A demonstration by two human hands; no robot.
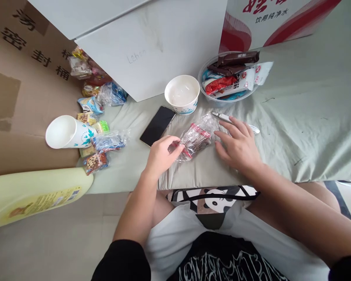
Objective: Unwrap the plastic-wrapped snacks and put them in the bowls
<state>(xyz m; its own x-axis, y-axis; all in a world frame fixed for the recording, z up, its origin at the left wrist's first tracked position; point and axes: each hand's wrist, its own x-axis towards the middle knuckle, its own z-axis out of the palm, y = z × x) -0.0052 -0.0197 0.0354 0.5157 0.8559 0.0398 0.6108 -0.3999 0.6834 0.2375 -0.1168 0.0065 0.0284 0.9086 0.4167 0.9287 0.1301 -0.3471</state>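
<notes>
My left hand (163, 155) pinches the left end of a clear plastic snack packet (196, 136) with red markings and dark contents, lying crinkled on the cloth. To its right my right hand (240, 146) is spread with fingers apart, holding nothing. Under or just beyond those fingers lies a slim white-handled cutter (254, 128), its metal end pointing left; the fingers hide its middle, and I cannot tell whether they touch it. A dark-screened phone (157, 125) rests beyond my left hand. Behind the packet stands a white paper bowl (182, 93) with a blue leaf print.
A clear plastic tub (222, 102) holds several wrapped snack bars. On the left, a paper cup (67, 132) lies tipped among several wrapped snacks (96, 162), against a cardboard box (29, 101). White boxes (163, 43) stand behind. A yellow jug (38, 195) is at lower left.
</notes>
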